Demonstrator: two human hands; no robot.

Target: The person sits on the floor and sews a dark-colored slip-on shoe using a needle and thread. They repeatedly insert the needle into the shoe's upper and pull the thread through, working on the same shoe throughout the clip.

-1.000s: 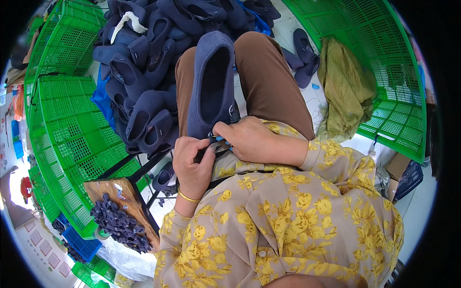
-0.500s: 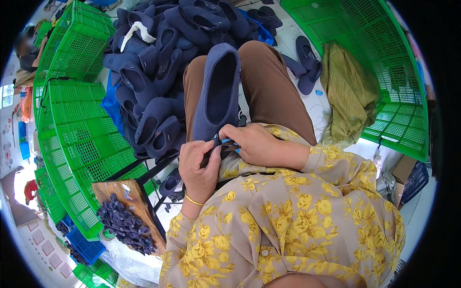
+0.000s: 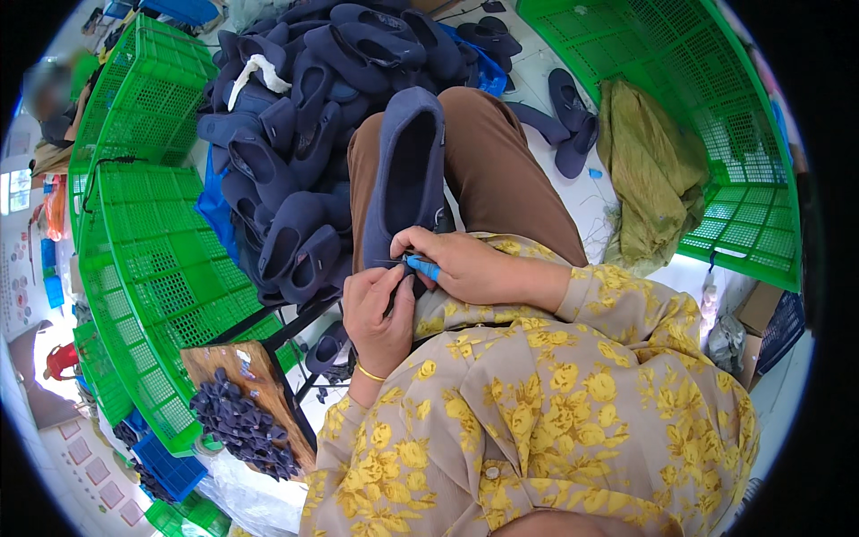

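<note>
A navy fabric slip-on shoe lies across my lap, toe pointing away, its opening facing up. At its near end my left hand is closed, thumb and fingers pinching a small dark fabric piece that is mostly hidden. Beside it my right hand is closed too, its fingertips meeting the left ones. A thin dark needle-like thing sticks out leftward from the right fingertips. Blue wrapping shows at a finger of that hand.
A large heap of navy shoes rises beyond my knees at left. Small dark fabric pieces are piled on a wooden board at my left. Green crates stand left, another green crate right, beside an olive sack.
My right hand has shifted slightly left and up, closer to the shoe's near end. The thin needle-like thing now shows pointing left, and the blue wrapping is plainer. My left hand stays pinched.
</note>
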